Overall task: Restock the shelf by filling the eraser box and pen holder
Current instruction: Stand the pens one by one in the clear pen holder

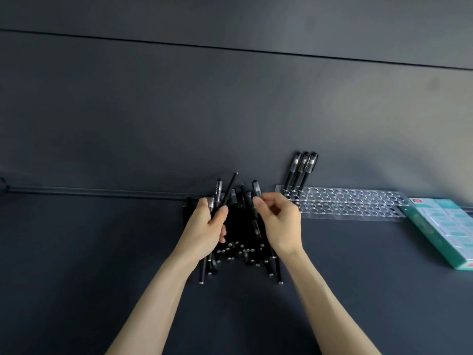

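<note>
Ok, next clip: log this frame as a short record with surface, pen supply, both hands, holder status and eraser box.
surface: dark shelf
pen supply: pile of black pens between the hands
left hand: gripping a bunch of pens from the pile
right hand: fingers pinching one pen
pen holder: clear, a few pens standing at its left end, most holes empty
eraser box: teal, far right, packed with erasers
</note>
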Motion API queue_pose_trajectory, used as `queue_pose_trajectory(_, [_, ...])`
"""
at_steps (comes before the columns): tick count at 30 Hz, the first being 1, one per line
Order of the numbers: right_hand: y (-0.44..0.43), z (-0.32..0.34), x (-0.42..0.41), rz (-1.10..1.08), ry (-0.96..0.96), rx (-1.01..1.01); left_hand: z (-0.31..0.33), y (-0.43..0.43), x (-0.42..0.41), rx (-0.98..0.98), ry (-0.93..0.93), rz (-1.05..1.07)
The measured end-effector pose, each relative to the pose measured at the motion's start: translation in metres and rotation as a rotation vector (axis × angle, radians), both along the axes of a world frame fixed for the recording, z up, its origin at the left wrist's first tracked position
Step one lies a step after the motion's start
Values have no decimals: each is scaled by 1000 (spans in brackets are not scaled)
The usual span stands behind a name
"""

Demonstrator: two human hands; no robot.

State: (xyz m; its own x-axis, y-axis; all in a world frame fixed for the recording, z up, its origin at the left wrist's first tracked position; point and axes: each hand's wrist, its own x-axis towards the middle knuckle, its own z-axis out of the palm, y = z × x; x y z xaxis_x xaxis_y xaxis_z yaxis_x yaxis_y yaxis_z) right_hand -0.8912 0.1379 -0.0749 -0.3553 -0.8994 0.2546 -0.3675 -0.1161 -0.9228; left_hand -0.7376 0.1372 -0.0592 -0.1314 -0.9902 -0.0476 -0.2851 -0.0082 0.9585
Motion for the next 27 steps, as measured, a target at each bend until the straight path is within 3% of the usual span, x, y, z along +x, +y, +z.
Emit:
queue_pose_trajectory(6, [11,20,-33,105,-145,-103,18,19,-29,-127,325,-48])
queue_pose_trajectory(13, [32,35,-104,86,-87,-174,20,41,-100,-145,448,-137])
queue_pose_trajectory(21, [44,37,-184,136,-113,-222,11,48,-186,-303,343,-46])
queue_pose_trajectory(27, [37,37,-199,133,-13,-286,-19,54,-205,-287,249,4])
